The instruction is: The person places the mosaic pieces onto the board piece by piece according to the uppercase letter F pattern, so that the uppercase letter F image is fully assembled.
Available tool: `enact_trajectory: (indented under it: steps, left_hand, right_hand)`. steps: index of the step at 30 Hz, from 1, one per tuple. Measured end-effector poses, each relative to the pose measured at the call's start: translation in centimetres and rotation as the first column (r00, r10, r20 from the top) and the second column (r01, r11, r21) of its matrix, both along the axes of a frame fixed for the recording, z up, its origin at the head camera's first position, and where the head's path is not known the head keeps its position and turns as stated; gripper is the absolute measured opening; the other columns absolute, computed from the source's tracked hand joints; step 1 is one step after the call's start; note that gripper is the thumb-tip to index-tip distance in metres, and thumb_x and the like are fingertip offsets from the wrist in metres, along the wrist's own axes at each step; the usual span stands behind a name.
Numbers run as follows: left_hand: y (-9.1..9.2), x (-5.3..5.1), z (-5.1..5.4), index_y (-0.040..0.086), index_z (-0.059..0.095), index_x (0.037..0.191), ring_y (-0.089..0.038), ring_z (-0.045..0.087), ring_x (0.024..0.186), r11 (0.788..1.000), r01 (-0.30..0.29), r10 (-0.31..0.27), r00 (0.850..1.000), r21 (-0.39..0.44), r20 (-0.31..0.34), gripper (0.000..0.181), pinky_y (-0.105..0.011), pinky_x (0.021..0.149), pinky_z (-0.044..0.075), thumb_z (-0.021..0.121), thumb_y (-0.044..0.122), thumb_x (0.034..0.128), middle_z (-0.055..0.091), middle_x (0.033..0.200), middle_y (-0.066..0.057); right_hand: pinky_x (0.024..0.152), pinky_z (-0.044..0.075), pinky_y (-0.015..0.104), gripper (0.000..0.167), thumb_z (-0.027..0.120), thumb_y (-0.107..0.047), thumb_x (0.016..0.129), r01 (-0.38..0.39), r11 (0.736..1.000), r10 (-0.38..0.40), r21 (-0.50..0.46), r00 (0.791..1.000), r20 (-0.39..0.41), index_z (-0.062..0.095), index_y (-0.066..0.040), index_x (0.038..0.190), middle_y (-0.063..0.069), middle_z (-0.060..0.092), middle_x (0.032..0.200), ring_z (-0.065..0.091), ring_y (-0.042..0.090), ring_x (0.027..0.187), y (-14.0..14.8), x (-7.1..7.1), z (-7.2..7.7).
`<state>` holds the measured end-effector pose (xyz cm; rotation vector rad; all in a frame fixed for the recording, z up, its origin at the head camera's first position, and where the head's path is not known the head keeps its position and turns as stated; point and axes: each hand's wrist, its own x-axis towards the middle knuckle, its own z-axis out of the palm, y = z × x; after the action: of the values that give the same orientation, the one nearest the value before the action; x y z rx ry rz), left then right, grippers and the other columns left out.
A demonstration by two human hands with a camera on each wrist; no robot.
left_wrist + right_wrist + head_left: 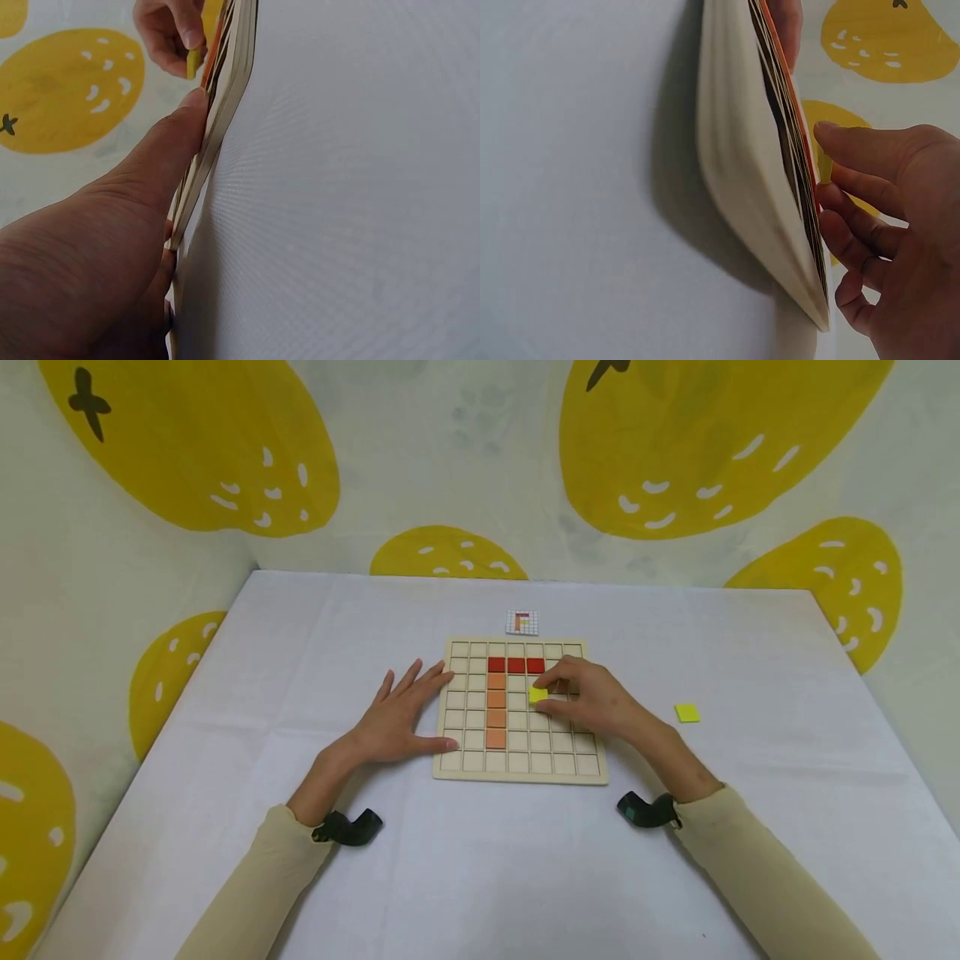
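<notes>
A wooden grid board (pixel 517 763) lies on the white table, with red square tiles (pixel 516 665) in a row and orange square tiles (pixel 496 699) in a column below the leftmost red one. Between thumb and fingers my right hand (pixel 592 693) pinches a yellow square tile (pixel 537 694) over the board's right half. In the right wrist view that yellow tile (pixel 825 166) stands on edge between the fingertips. My left hand (pixel 396 717) is spread at the board's left side, its thumb and fingertips touching the edge. The left wrist view shows the left thumb (pixel 169 142) on the rim.
Another yellow square tile (pixel 687 713) lies on the table to the right of my right hand. A small pattern card (pixel 522 622) lies just beyond the board's far edge. Fabric walls with yellow fruit prints (pixel 450 552) rise behind the table and at its sides.
</notes>
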<state>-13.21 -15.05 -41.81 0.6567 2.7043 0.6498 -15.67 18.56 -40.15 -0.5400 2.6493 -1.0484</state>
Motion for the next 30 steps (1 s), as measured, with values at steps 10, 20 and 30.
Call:
enact_trajectory:
  steps: [10, 20, 30]
  left_hand:
    - [-0.1, 0.2, 0.0, 0.025, 0.021, 0.168, -0.027, -0.001, 0.167, 1.000, -0.008, 0.008, 1.000, 0.000, 0.012, 0.104, -0.061, 0.132, -0.006, 0.076, 0.061, 0.0873, 0.013, 0.178, 0.004]
    - [0.0, 0.1, -0.2, 0.024, 0.022, 0.168, -0.027, -0.001, 0.167, 1.000, -0.006, 0.006, 1.000, 0.007, 0.008, 0.103, -0.061, 0.132, -0.006, 0.075, 0.061, 0.0877, 0.013, 0.178, 0.004]
    - [-0.1, 0.2, 0.0, 0.023, 0.024, 0.167, -0.030, 0.002, 0.166, 0.999, 0.004, -0.004, 1.000, 0.037, -0.018, 0.103, -0.064, 0.131, -0.004, 0.078, 0.059, 0.0863, 0.016, 0.177, 0.001]
  right_hand:
    - [0.091, 0.052, 0.037, 0.030, 0.084, -0.023, 0.090, -0.010, 1.000, 0.010, 0.001, 1.000, 0.023, 0.076, -0.013, 0.118, 0.005, 0.068, 0.112, 0.060, 0.022, 0.102, -1.1, 0.2, -0.1]
    - [0.099, 0.056, 0.041, 0.029, 0.084, -0.022, 0.089, -0.041, 0.999, 0.041, 0.001, 0.999, 0.003, 0.077, -0.012, 0.116, 0.005, 0.067, 0.111, 0.065, 0.022, 0.107, -2.0, 0.2, -0.2]
    - [0.096, 0.055, 0.039, 0.031, 0.085, -0.024, 0.089, -0.029, 0.999, 0.030, 0.031, 1.000, -0.009, 0.076, -0.013, 0.117, 0.004, 0.068, 0.114, 0.063, 0.022, 0.105, -2.8, 0.0, -0.2]
